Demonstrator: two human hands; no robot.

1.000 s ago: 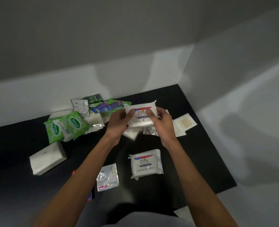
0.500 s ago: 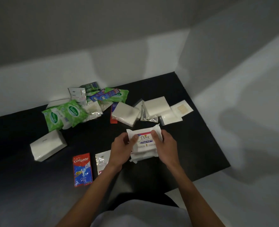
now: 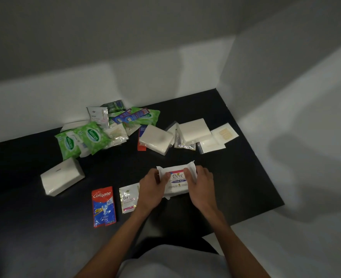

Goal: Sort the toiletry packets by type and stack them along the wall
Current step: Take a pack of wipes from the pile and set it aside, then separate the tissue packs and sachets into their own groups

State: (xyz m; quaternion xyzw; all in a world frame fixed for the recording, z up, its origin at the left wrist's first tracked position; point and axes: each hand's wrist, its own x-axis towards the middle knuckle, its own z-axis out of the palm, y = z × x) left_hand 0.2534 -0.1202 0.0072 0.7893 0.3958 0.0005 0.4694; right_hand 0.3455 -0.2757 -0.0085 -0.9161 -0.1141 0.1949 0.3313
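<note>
Toward six o'clock on the table (image 3: 235, 177), a Dove packet (image 3: 178, 178), pinched by left grip (image 3: 151, 188) and right grip (image 3: 202, 184), is best squared over the packet beneath (image 3: 168, 197) before release.

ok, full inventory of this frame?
Dove pack: 1, white, centre, in both hands
Colgate sachet: 1, red-blue, front left
Dove sachets: 2, white, one by left hand, one at back
Sanicare packs: 3, green, back left
tissue packs: 3, white, left and back centre
flat packets: 2, white, back right
other sachets: several, mixed, back pile
table: 1, black
left hand: grips pack's left end
right hand: grips pack's right end
</note>
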